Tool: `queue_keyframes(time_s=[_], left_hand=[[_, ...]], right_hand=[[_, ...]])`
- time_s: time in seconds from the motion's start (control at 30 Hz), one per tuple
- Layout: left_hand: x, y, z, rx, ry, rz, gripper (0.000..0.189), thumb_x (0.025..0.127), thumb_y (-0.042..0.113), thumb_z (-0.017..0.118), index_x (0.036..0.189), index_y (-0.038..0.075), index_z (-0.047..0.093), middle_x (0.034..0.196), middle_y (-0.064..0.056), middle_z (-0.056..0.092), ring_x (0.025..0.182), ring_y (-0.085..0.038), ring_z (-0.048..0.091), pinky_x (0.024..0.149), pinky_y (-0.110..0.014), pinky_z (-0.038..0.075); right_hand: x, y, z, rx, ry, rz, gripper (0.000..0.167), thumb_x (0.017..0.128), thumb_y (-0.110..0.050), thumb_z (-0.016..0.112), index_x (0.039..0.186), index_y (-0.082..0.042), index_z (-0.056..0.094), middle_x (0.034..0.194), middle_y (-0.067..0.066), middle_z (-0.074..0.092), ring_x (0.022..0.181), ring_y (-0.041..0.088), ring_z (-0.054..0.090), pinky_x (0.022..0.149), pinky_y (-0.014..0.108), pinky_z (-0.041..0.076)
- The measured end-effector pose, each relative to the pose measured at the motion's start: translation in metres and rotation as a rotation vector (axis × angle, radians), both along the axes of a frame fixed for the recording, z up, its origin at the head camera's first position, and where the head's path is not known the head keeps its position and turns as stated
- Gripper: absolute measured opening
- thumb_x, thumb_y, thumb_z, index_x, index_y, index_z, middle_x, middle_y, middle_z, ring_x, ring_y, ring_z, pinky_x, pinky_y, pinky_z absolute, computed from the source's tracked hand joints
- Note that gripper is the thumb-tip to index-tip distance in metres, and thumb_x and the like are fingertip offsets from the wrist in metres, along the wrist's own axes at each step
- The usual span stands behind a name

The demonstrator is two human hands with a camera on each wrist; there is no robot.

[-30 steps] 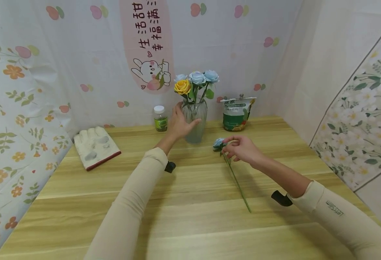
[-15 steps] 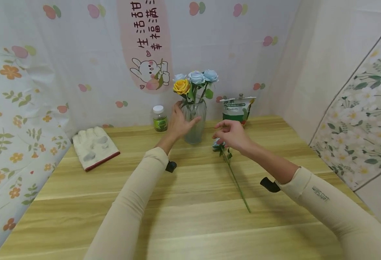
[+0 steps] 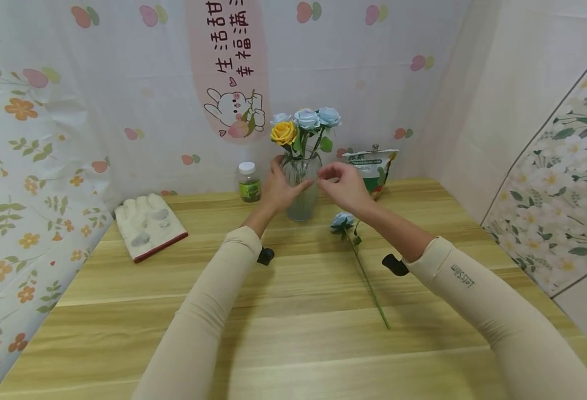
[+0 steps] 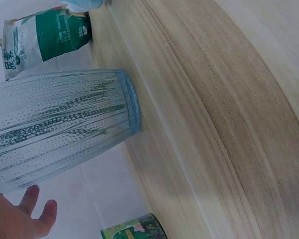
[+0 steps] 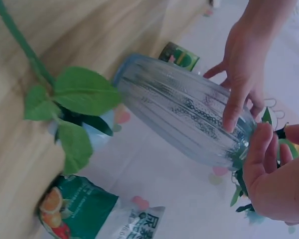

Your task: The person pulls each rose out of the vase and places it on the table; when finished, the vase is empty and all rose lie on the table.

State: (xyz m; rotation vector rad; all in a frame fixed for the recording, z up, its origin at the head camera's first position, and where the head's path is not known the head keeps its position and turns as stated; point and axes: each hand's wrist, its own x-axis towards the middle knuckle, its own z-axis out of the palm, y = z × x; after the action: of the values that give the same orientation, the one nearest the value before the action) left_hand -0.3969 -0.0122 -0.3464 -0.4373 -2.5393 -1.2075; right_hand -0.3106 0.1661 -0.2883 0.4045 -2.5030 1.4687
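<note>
A clear ribbed glass vase (image 3: 301, 191) stands upright at the back of the table, holding blue roses (image 3: 307, 119) and a yellow rose (image 3: 284, 133). My left hand (image 3: 279, 189) holds its left side, the thumb (image 5: 235, 112) across the front of the glass. My right hand (image 3: 344, 186) is at the vase's upper right, fingers bent and parted, fingertips right by the neck. Below that hand, a loose blue rose (image 3: 342, 221) lies on the table, its green stem (image 3: 368, 283) slanting toward the front. Its leaves (image 5: 84, 92) show large in the right wrist view.
Left of the vase stands a small white-capped jar (image 3: 249, 183). Behind my right hand is a green and white pouch (image 3: 371, 166) closed with a clip. A cream work glove (image 3: 148, 228) lies at the table's left edge. Patterned cloth (image 3: 373, 72) hangs behind.
My right hand has left the loose blue rose and moved up and left to the vase's neck. The rose stays on the table. My left hand keeps its place on the vase.
</note>
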Motion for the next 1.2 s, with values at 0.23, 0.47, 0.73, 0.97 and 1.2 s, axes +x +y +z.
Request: queue_keyframes(time_s=[0.23, 0.47, 0.73, 0.97, 1.2], left_hand=[[0.000, 0.000, -0.001, -0.010, 0.003, 0.015, 0.103, 0.082, 0.056, 0.075, 0.152, 0.010, 0.016, 0.147, -0.024, 0.040, 0.133, -0.038, 0.043, 0.106, -0.050, 0.038], [-0.001, 0.000, -0.003, -0.038, 0.006, 0.046, 0.106, 0.081, 0.062, 0.072, 0.154, 0.011, 0.015, 0.152, -0.020, 0.036, 0.136, -0.037, 0.041, 0.107, -0.054, 0.036], [-0.001, 0.001, -0.001, -0.045, 0.003, 0.042, 0.103, 0.083, 0.056, 0.074, 0.155, 0.009, 0.016, 0.151, -0.022, 0.037, 0.136, -0.038, 0.041, 0.107, -0.055, 0.033], [-0.002, 0.000, -0.001, -0.021, 0.005, 0.038, 0.104, 0.083, 0.057, 0.074, 0.155, 0.009, 0.016, 0.154, -0.019, 0.035, 0.139, -0.035, 0.038, 0.109, -0.057, 0.031], [-0.003, 0.001, -0.004, -0.012, 0.004, 0.035, 0.105, 0.082, 0.058, 0.074, 0.155, 0.009, 0.016, 0.155, -0.019, 0.034, 0.140, -0.035, 0.037, 0.111, -0.053, 0.031]], right_hand=[[-0.016, -0.014, 0.010, 0.035, 0.104, -0.075, 0.024, 0.097, -0.013, 0.061, 0.116, -0.001, 0.068, 0.122, 0.013, 0.062, 0.078, 0.021, 0.064, 0.061, 0.027, 0.047], [-0.029, -0.027, 0.010, 0.042, 0.100, -0.093, 0.037, 0.095, -0.009, 0.057, 0.132, -0.004, 0.062, 0.128, 0.012, 0.063, 0.066, 0.016, 0.063, 0.054, 0.026, 0.044], [-0.044, -0.032, 0.013, 0.118, 0.089, -0.111, 0.042, 0.094, -0.014, 0.060, 0.134, 0.000, 0.058, 0.134, 0.014, 0.060, 0.122, 0.028, 0.056, 0.096, 0.042, 0.046], [-0.057, -0.034, 0.015, 0.105, 0.092, -0.031, 0.040, 0.096, -0.013, 0.058, 0.134, -0.002, 0.057, 0.128, 0.014, 0.065, 0.108, 0.027, 0.066, 0.090, 0.039, 0.051], [-0.063, -0.033, 0.013, 0.058, 0.062, -0.067, 0.030, 0.096, -0.012, 0.057, 0.122, 0.001, 0.064, 0.115, 0.014, 0.069, 0.071, 0.024, 0.070, 0.062, 0.027, 0.053]])
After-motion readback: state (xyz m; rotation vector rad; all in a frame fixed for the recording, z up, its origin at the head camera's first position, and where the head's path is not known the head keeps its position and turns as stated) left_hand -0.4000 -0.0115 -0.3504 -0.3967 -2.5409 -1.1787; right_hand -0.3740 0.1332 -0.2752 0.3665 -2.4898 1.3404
